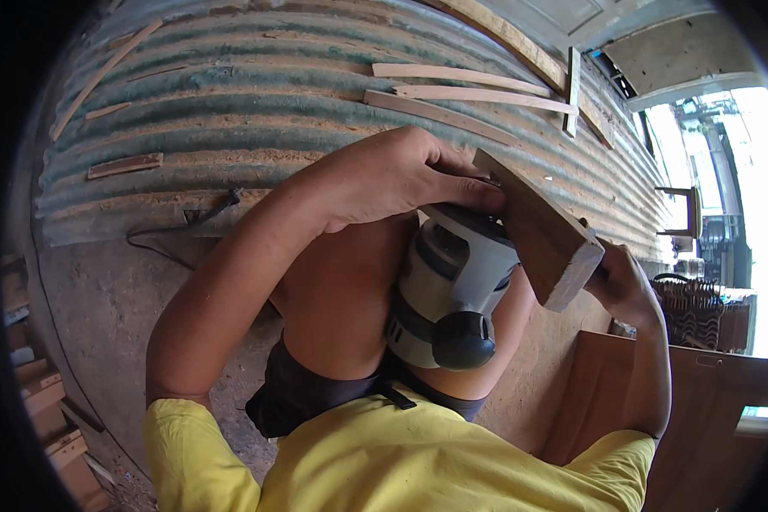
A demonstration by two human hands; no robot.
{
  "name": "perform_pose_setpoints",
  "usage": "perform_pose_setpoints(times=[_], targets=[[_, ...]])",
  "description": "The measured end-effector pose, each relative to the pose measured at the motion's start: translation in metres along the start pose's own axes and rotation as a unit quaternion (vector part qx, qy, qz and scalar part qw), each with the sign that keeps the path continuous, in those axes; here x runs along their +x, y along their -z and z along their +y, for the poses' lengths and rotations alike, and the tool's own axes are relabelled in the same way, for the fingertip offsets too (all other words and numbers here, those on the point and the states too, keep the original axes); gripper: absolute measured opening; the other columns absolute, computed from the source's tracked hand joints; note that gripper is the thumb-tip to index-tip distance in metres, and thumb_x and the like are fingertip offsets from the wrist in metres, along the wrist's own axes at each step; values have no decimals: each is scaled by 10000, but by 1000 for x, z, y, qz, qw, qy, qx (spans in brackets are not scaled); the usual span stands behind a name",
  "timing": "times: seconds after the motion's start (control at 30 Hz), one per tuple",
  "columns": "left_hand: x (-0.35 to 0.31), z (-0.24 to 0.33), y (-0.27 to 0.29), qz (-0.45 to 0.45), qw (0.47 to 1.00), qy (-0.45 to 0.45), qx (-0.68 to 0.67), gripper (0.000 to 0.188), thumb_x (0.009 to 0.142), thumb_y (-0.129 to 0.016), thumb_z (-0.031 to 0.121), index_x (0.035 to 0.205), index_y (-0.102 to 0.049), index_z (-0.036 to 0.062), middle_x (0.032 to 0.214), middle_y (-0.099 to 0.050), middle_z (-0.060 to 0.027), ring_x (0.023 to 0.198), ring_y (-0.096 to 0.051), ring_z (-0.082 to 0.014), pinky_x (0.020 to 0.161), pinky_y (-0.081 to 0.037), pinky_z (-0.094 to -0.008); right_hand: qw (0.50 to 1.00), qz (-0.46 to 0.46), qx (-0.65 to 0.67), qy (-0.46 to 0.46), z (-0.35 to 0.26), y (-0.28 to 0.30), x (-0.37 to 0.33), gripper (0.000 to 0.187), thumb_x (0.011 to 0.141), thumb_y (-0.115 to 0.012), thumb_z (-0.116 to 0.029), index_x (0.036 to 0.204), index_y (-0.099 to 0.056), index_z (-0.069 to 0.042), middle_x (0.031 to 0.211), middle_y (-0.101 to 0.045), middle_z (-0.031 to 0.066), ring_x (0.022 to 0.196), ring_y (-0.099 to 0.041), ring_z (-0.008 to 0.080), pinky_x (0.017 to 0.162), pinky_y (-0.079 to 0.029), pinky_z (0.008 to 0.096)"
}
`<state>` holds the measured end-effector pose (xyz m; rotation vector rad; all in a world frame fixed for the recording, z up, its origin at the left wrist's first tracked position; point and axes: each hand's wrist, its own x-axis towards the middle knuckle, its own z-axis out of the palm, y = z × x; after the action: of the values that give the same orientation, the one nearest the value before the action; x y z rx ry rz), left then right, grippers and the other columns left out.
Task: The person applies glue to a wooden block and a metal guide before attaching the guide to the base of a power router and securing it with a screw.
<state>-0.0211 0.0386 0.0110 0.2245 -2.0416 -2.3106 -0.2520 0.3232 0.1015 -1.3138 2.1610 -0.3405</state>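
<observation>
A power router [448,282] with a grey body and a dark round side knob [463,340] rests between my thighs, tilted. Above its base slants a short wooden board [542,235], its pale cut end toward me on the right. My left hand [439,175] is closed at the board's far end, the thumb pressed along its edge; most of its fingers are hidden. From the other side my right hand [625,286] closes around the board near its cut end, with the fingertips partly hidden behind the wood. Where the board meets the router cannot be seen clearly.
A dusty corrugated metal sheet [256,111] lies ahead, with thin wooden strips [461,77] and a small wood block [125,165] on it. A black cable [158,230] runs by my left knee. A brown wooden panel [700,392] stands right; wood pieces [47,392] are stacked left.
</observation>
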Motion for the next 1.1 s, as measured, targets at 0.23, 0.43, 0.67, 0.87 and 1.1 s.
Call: perform_pose_setpoints(times=[0.23,0.43,0.67,0.87,1.1], targets=[[2,1,1,-39,996,34,-71,469,987,-784,277,1358,-711,-1,1244,-769,-92,1116,-709,-127,1043,-517,-284,998,-13,48,-42,-13,0,5,461,960,-813,-408,1160,-723,-2,882,-724,65,795,-625,104,736,-513,314],[5,-1,2,-36,994,59,-80,469,993,-771,232,1366,-687,-39,1263,-756,-109,1116,-712,-137,1053,-526,-298,998,-23,27,-51,-12,4,5,427,960,-810,-405,1072,-729,-1,832,-710,69,749,-613,112,699,-499,337],[3,4,1,-45,992,57,-107,473,977,-789,229,1349,-690,-45,1239,-761,-123,1110,-722,-148,1061,-531,-301,995,-35,85,-37,4,4,9,413,943,-834,-371,1057,-724,11,815,-705,59,770,-629,96,694,-504,325],[2,1,0,-40,991,63,-107,449,982,-781,213,1344,-698,-39,1223,-769,-121,1103,-724,-147,1052,-529,-304,989,-53,131,-48,0,4,11,376,943,-844,-276,1117,-715,32,867,-713,36,812,-638,80,732,-526,301],[-1,4,-1,-40,993,48,-97,456,985,-773,235,1346,-701,-35,1228,-771,-125,1100,-724,-146,1045,-525,-299,983,-75,159,-58,-4,6,13,352,945,-836,-204,1173,-704,29,924,-738,47,829,-658,88,755,-543,299]])
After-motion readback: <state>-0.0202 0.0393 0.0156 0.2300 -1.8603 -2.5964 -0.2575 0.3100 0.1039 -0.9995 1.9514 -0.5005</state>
